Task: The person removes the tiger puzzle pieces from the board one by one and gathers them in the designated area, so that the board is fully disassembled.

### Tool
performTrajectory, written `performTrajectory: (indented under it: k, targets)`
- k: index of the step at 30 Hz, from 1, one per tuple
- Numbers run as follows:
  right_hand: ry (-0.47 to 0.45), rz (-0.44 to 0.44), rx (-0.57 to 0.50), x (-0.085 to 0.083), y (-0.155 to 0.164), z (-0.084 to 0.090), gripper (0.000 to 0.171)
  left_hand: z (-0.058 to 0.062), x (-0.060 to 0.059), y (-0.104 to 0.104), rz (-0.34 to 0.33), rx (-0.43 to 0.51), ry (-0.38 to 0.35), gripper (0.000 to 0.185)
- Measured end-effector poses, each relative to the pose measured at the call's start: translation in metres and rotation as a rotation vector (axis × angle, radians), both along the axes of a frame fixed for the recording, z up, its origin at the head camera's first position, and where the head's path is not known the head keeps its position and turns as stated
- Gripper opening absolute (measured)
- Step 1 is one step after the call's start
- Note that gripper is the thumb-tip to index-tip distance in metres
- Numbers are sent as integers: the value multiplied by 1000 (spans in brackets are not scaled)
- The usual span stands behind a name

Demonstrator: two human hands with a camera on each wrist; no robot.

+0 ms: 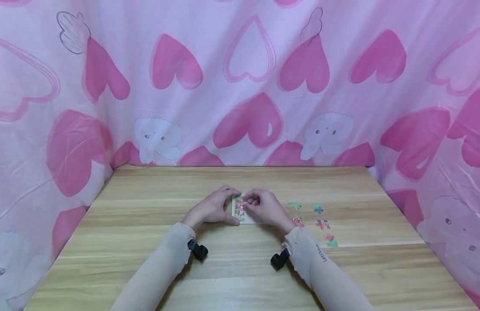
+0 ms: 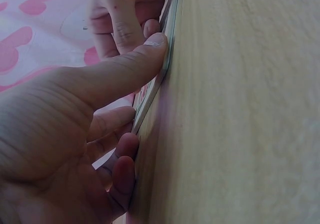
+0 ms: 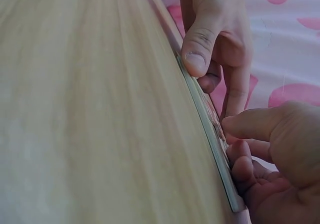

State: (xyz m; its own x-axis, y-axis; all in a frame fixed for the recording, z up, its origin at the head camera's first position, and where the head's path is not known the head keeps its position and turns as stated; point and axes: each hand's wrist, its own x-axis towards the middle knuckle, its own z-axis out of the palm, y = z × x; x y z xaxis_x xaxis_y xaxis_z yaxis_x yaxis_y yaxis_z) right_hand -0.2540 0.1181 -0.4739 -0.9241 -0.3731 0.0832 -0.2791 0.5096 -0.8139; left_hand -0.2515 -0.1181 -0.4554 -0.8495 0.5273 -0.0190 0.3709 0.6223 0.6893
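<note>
left hand (image 1: 213, 209) fingers clamp puzzle tray (image 1: 240, 210) at its 9 o'clock edge | right hand (image 1: 265, 208) fingers pinch on tray face | loose puzzle pieces (image 1: 319, 224) at 3 o'clock | bare worktop (image 1: 154, 207) at 9 o'clock

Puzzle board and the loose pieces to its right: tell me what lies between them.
In the head view, the right hand lies between the puzzle board and the loose pieces; past it, only bare table.

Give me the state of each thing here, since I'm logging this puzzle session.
Puzzle board: flat on the table, partly filled.
Loose puzzle pieces: scattered flat on the table, right of the board, untouched.
Left hand: thumb and fingers curled on the board's left edge.
Right hand: fingertips pressing a piece on the board.
</note>
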Motion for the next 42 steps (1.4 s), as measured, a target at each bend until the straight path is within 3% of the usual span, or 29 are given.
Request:
performTrajectory:
  k: [4, 12, 29, 42]
  targets:
    - [26, -14, 9, 0, -1, -2, 15, 1, 0, -1, -13, 6, 10, 95]
    - [47, -65, 43, 3, -6, -2, 14, 1, -2, -1, -9, 5, 31, 55]
    - [-31, -66, 41, 6, -11, 2, 16, 1, 1, 6, 60, 12, 52, 55]
    - [-44, -98, 81, 6, -12, 2, 16, -1, 0, 6, 62, 14, 40, 53]
